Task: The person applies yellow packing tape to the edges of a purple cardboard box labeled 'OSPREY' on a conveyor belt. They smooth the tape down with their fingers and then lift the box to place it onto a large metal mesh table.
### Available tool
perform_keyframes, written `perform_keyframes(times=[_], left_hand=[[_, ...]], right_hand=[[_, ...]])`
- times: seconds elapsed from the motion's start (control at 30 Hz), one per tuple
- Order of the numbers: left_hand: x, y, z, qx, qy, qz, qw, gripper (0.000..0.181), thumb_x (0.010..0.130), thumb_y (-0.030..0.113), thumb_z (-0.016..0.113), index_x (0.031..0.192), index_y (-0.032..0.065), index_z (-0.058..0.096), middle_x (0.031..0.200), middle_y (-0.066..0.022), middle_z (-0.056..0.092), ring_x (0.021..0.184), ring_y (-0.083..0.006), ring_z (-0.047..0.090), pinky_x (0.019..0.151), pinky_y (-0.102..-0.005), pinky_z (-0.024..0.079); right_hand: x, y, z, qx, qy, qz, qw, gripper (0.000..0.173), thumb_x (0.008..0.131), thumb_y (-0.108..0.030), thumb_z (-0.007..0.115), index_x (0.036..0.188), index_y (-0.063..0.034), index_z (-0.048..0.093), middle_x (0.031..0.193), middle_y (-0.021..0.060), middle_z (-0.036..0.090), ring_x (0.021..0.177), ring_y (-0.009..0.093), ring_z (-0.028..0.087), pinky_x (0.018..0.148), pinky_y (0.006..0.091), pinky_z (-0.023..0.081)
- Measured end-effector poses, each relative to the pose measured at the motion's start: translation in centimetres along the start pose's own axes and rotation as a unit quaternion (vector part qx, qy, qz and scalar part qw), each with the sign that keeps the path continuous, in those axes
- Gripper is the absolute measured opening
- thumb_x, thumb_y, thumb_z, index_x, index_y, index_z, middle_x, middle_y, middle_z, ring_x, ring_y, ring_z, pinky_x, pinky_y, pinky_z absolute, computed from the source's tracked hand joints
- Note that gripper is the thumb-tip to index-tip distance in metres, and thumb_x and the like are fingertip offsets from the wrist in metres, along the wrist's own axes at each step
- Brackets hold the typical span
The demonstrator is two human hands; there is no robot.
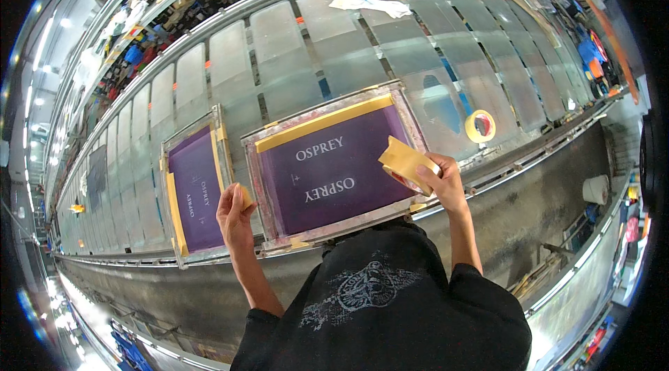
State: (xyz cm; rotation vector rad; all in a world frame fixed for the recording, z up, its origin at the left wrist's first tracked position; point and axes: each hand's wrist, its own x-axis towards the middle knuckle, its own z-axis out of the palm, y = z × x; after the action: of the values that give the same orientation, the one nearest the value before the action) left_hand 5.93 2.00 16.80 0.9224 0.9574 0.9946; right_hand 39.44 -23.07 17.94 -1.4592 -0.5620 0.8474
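Note:
In my right hand (pixel 443 180) is a roll of yellow masking tape (pixel 410 162), a loose end standing out to its left, over the right side of a screen-printing frame (pixel 413 114). That frame has purple mesh with white lettering, and a strip of yellow tape (pixel 324 122) runs along its far edge. My left hand (pixel 235 209) pinches a small yellow piece, seemingly tape (pixel 245 196), between thumb and fingers, near the gap between this frame and a smaller purple screen frame (pixel 226 146) on the left. The smaller one has yellow tape along both sides.
Both frames lie on a long printing table (pixel 282 41) with a row of grey panels. A second tape roll (pixel 480 126) lies to the right. A white cloth (pixel 368 2) lies farther back. A metal rail (pixel 554 148) edges the near side.

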Motion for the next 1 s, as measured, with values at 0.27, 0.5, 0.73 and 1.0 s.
perform_keyframes(times=[0.27, 0.5, 0.73, 1.0], left_hand=[[-7.3, -4.6, -5.6, 0.221, 0.091, -0.043, 0.97, 0.02, 0.091, 0.014, 0.071, 0.108, 0.004, 0.069, 0.089, -0.003, 0.067, 0.079, -0.0101, 0.064, 0.067, -0.0259, 0.057], [-14.9, -11.0, -14.3, 0.165, 0.113, -0.207, 0.958, 0.014, 0.085, 0.004, 0.071, 0.099, 0.0053, 0.069, 0.092, -0.0038, 0.066, 0.079, -0.0132, 0.065, 0.064, -0.0292, 0.06], [-19.7, -19.1, -19.9, 0.206, 0.087, -0.346, 0.911, 0.03, 0.082, -0.002, 0.067, 0.108, 0.0116, 0.063, 0.099, -0.0043, 0.062, 0.087, -0.0148, 0.062, 0.067, -0.0305, 0.059], [-18.8, -24.8, -23.5, -0.346, 0.135, -0.327, 0.869, 0.037, 0.092, -0.002, 0.064, 0.124, 0.0147, 0.055, 0.1, -0.0064, 0.061, 0.078, -0.0154, 0.059, 0.07, -0.0309, 0.055]], right_hand=[[0.1, 1.6, 2.1, -0.058, -0.018, 0.008, 0.998, 0.017, 0.087, -0.016, 0.071, 0.08, -0.0018, 0.065, 0.065, -0.0063, 0.052, 0.062, 0.002, 0.046, 0.051, 0.0234, 0.035], [0.0, 5.0, 2.3, -0.18, -0.004, -0.021, 0.983, 0.027, 0.084, -0.019, 0.075, 0.098, 0.0008, 0.065, 0.091, 0.0033, 0.06, 0.08, 0.009, 0.055, 0.067, 0.0258, 0.047], [1.6, 7.8, 0.9, -0.151, -0.063, 0.029, 0.986, 0.044, 0.084, -0.023, 0.076, 0.115, 0.0016, 0.056, 0.103, 0.0061, 0.055, 0.089, 0.013, 0.055, 0.076, 0.0292, 0.047], [2.1, 7.0, 2.2, -0.098, -0.094, 0.013, 0.991, 0.025, 0.086, -0.019, 0.073, 0.087, 0.0016, 0.059, 0.08, 0.0023, 0.055, 0.072, 0.009, 0.052, 0.062, 0.0252, 0.042]])
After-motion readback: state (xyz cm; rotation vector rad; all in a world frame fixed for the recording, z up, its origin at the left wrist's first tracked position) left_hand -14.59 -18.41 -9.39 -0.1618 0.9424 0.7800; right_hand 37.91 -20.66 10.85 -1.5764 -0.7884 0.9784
